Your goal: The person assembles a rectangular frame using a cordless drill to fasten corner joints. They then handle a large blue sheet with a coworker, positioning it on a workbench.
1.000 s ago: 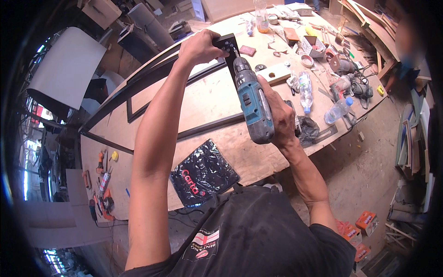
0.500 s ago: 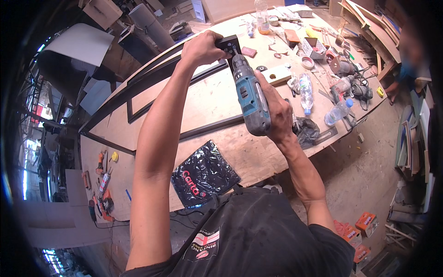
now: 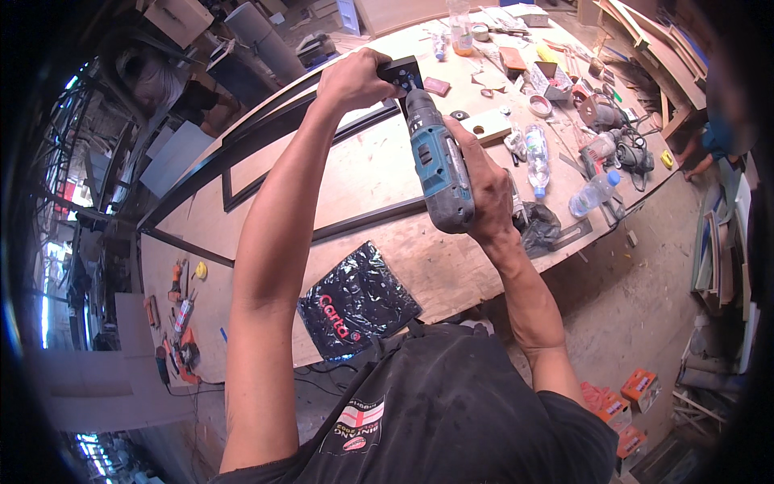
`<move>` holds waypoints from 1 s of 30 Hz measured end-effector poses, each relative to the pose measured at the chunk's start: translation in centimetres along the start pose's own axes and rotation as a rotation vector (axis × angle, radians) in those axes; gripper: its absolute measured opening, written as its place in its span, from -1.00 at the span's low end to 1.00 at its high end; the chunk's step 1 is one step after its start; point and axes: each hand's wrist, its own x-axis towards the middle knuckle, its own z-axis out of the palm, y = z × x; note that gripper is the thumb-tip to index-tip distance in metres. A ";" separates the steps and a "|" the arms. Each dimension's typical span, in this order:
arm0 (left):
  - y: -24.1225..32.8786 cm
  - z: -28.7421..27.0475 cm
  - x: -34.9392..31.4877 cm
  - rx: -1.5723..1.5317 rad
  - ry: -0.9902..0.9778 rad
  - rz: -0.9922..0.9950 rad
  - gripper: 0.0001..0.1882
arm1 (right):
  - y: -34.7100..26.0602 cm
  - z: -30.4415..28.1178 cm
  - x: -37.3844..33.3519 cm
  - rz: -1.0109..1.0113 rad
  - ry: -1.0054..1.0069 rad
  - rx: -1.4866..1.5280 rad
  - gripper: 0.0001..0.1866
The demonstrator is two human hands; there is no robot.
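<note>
My left hand (image 3: 355, 79) is closed around the end of a black frame (image 3: 184, 192), at a dark corner plate (image 3: 399, 73) with several small holes or shiny spots. My right hand (image 3: 487, 189) grips a teal and black cordless drill (image 3: 439, 165). The drill points away from me, and its bit meets the plate just right of my left fingers; the exact contact is too small to make out. The frame's long black bars stretch left over the wooden table (image 3: 435, 278). Close to me lies a glossy black plastic packet (image 3: 359, 302).
Right of the drill are a pale wood block with a hole (image 3: 488, 129), plastic bottles (image 3: 537, 161), a corded power tool (image 3: 601, 147) and a small box (image 3: 551, 81). Orange tools (image 3: 189, 355) lie at the table's left end. People stand at far left (image 3: 157, 85) and right (image 3: 716, 139).
My hands and the drill stay nearly in place at the plate. At upper left, the large pale sheet has gone from view and a bending person shows there. The person at right has shifted slightly.
</note>
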 end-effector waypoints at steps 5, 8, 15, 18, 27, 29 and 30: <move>-0.2 -0.4 -0.1 0.018 -0.016 0.053 -0.50 | -0.1 -0.1 0.2 -0.005 -0.022 -0.008 -0.20; -0.3 -0.2 0.0 0.028 -0.009 0.059 -0.48 | 0.2 0.2 0.3 -0.081 0.031 -0.039 -0.19; 0.1 -0.2 -0.2 0.019 -0.027 -0.002 -0.61 | 0.3 0.0 0.4 -0.075 0.027 -0.039 -0.20; 0.0 -0.4 -0.2 0.018 -0.038 -0.006 -0.60 | 0.4 0.1 0.3 -0.067 0.027 -0.043 -0.20; 0.3 -0.3 -0.3 0.033 -0.025 0.002 -0.61 | 0.6 -0.3 0.2 -0.055 0.021 0.004 -0.22; 0.0 -0.6 -0.1 0.004 -0.086 -0.002 -0.56 | 1.0 -0.4 0.0 -0.061 0.014 0.005 -0.25; 0.0 -0.8 -0.1 -0.012 -0.119 -0.004 -0.53 | 1.1 -0.5 -0.5 -0.052 0.022 0.022 -0.25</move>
